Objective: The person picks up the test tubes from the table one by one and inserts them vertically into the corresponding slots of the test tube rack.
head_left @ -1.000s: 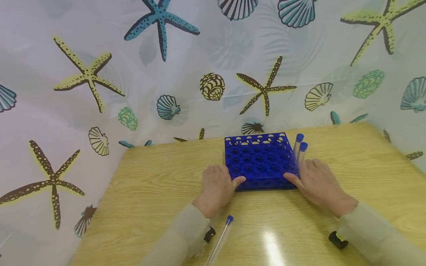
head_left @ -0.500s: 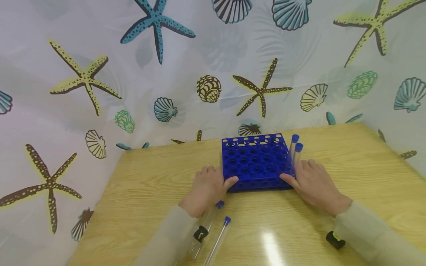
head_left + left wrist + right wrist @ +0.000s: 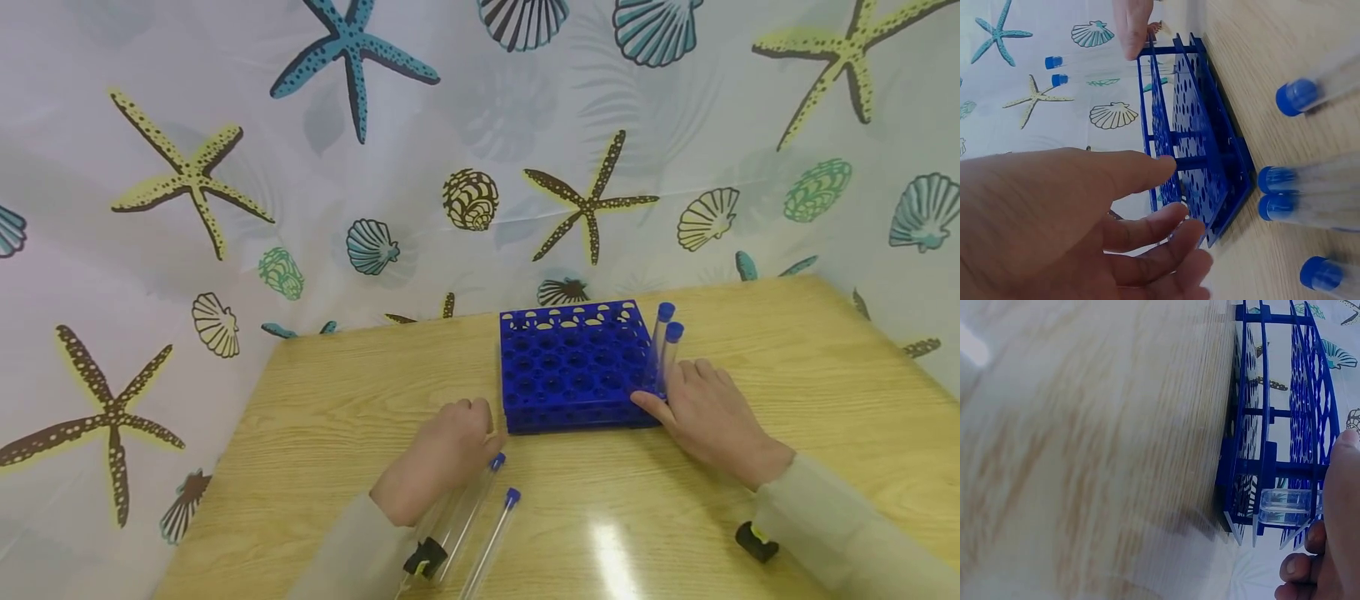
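A blue test tube rack [image 3: 581, 417] stands on the table, with two clear, blue-capped test tubes [image 3: 670, 342] upright at its right end. My right hand [image 3: 712, 425] grips that end of the rack, thumb along the front top edge and fingers at the side. In the right wrist view, the tube bottoms [image 3: 1285, 506] show inside the rack beside the curled fingers. My left hand [image 3: 446, 450] is off the rack's left front corner, fingers loosely bent and holding nothing. Close under it lie several loose capped test tubes [image 3: 1297, 97], partly hidden by the hand in the head view.
The wooden table [image 3: 337, 392] reaches back to a cloth backdrop [image 3: 420, 167] printed with starfish and shells. One loose test tube [image 3: 491, 542] lies apart, right of the others. A black wrist strap piece [image 3: 425, 557] hangs by the left sleeve over the tubes.
My left hand has let go of the rack's left corner and drawn back toward the loose tubes, its thumb leaving the front edge. My right hand stays on the rack.
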### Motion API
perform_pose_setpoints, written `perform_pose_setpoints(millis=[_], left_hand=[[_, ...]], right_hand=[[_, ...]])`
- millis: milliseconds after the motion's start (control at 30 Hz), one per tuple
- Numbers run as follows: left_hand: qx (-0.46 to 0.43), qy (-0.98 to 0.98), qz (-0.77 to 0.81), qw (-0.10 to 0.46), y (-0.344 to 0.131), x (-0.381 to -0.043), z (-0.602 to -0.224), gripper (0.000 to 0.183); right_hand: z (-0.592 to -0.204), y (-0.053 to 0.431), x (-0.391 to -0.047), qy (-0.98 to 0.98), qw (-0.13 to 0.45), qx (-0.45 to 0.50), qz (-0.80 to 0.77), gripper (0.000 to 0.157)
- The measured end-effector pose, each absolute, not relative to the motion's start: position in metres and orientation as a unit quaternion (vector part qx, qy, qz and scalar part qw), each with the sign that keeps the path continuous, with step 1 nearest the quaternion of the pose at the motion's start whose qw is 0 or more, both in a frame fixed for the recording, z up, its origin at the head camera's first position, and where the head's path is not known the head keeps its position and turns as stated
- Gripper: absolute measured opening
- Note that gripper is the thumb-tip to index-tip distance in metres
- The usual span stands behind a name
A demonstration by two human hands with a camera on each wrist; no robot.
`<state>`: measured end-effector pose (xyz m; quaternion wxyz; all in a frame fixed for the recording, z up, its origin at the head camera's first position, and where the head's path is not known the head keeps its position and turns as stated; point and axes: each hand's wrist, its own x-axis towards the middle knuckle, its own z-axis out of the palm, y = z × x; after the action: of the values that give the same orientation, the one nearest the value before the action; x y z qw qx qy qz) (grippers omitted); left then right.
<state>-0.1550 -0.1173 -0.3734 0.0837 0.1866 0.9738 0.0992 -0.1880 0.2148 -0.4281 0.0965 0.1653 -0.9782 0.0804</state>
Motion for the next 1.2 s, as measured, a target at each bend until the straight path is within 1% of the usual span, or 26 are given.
perform_pose_setpoints(millis=[100,200,333,467,500,533,567,633,967,1200], left_hand=[[0.187,0.967,0.141,0.098,-0.125,-0.149,-0.375,0.017],[0.167,0.966,0.155,0.12,-0.134,-0.142,-0.375,0.012],[0.108,0.962,0.176,0.177,-0.145,-0.135,-0.377,0.01],[0.054,0.952,0.192,0.234,-0.152,-0.13,-0.381,0.012],[0.044,0.949,0.191,0.245,-0.153,-0.129,-0.381,0.014],[0.035,0.946,0.194,0.255,-0.154,-0.129,-0.381,0.019],[0.03,0.943,0.201,0.264,-0.155,-0.127,-0.382,0.018],[0.024,0.935,0.216,0.279,-0.159,-0.126,-0.383,0.021],[0.022,0.915,0.241,0.323,-0.174,-0.127,-0.39,0.03],[0.012,0.91,0.258,0.324,-0.177,-0.126,-0.39,0.03]], right_hand=[[-0.429,0.215,-0.187,-0.978,0.098,0.167,0.083,0.056],[-0.428,0.215,-0.187,-0.978,0.095,0.166,0.086,0.057],[-0.427,0.215,-0.186,-0.978,0.092,0.165,0.086,0.058],[-0.428,0.215,-0.187,-0.977,0.096,0.169,0.087,0.057],[-0.428,0.214,-0.187,-0.977,0.096,0.17,0.087,0.057],[-0.428,0.214,-0.187,-0.977,0.096,0.17,0.086,0.057],[-0.428,0.214,-0.187,-0.977,0.096,0.171,0.086,0.057],[-0.428,0.214,-0.187,-0.978,0.094,0.169,0.084,0.057],[-0.429,0.215,-0.188,-0.979,0.084,0.163,0.087,0.06],[-0.428,0.215,-0.188,-0.98,0.079,0.16,0.09,0.059]])
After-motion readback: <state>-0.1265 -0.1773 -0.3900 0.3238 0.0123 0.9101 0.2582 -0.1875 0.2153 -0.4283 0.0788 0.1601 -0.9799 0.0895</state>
